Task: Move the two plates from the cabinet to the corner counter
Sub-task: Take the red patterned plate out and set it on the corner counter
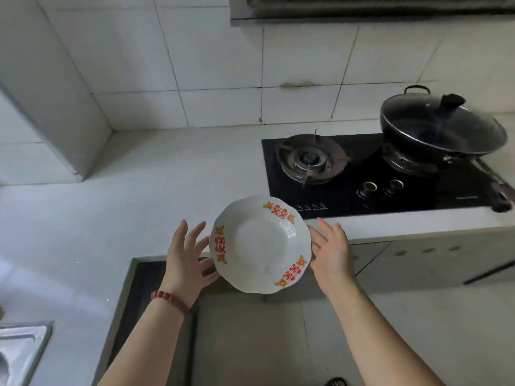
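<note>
A white plate [260, 245] with a scalloped rim and red and orange decorations hangs in the air just in front of the counter edge. My left hand [185, 253] holds its left rim, thumb under the edge and fingers spread upward. My right hand [330, 253] presses against its right rim with the fingers stretched out. Whether a second plate lies under the first I cannot tell. The white corner counter [156, 168] lies beyond and to the left of the plate.
A black gas hob [370, 174] sits on the counter to the right, with a lidded black wok [440, 132] on its right burner. A steel sink [19, 355] shows at the lower left. Grey cabinet fronts [434, 257] run under the hob. White tiled walls meet at the corner.
</note>
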The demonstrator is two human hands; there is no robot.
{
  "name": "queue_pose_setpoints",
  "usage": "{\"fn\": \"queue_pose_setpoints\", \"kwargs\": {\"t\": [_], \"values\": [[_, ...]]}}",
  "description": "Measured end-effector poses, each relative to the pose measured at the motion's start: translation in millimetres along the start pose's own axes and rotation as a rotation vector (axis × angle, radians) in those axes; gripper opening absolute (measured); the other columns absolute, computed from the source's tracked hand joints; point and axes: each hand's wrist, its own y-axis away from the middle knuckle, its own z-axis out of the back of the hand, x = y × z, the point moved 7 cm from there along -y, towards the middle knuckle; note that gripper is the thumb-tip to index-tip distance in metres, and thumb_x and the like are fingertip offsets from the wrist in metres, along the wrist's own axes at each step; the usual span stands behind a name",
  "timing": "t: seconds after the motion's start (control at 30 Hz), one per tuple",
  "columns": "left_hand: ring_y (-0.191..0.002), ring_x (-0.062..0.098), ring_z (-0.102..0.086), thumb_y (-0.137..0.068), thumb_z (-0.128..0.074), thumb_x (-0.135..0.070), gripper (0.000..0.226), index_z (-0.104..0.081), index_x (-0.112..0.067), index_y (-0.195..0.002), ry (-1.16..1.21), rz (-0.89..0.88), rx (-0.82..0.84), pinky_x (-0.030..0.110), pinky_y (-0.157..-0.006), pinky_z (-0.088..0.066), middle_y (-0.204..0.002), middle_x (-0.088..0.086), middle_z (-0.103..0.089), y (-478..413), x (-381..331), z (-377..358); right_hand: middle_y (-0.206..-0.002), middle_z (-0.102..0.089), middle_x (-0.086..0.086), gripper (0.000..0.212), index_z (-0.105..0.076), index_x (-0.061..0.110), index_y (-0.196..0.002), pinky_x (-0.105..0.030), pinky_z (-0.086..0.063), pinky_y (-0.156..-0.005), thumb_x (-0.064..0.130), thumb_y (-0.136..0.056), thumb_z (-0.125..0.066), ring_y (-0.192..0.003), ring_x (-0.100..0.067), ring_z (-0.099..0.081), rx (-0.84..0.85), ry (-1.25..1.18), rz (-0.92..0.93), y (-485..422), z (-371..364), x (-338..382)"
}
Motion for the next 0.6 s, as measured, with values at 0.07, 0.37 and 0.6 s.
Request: {"fn": "queue_pose_setpoints", "kwargs": {"t": [0.07, 0.37, 0.6], "values": [[-0.117, 0.036, -0.051, -0.084, -0.036, -0.065, 0.057, -0.053, -0.033, -0.129, -0.028, 0.011, 0.067, 0.055, -0.095, -0.04, -0.137, 0.001, -0.05, -0.1, 4.9, -41.1, -0.139, -0.051, -0.006, 0.053, -0.044, 0.025, -0.138, -0.041, -0.038, -0.093, 0.051, -0.097, -0.022, -0.12, -0.02, -0.05, -0.053, -0.027, 0.025, 0.8, 33.1, 24.5], [-0.116, 0.033, -0.052, -0.082, -0.038, -0.064, 0.055, -0.054, -0.035, -0.127, -0.189, 0.037, 0.327, 0.05, -0.082, -0.046, -0.137, -0.004, -0.051, 10.9, 64.2, -244.4, -0.135, -0.055, -0.006, 0.052, -0.051, 0.026, -0.132, -0.044, -0.04, -0.094, 0.049, -0.098, -0.02, -0.124, -0.024, -0.05, -0.247, -0.162, 0.143, 4.5, 214.2, 134.0], [-0.117, 0.029, -0.053, -0.088, -0.036, -0.057, 0.049, -0.056, -0.032, -0.125, -0.32, 0.006, 0.478, 0.046, -0.083, -0.046, -0.134, -0.004, -0.054, 43.7, 112.4, -415.0, -0.122, -0.063, -0.003, 0.049, -0.051, 0.024, -0.13, -0.042, -0.042, -0.092, 0.047, -0.098, -0.022, -0.111, -0.019, -0.057, -0.473, -0.27, 0.284, 33.2, 353.4, 208.4]]}}
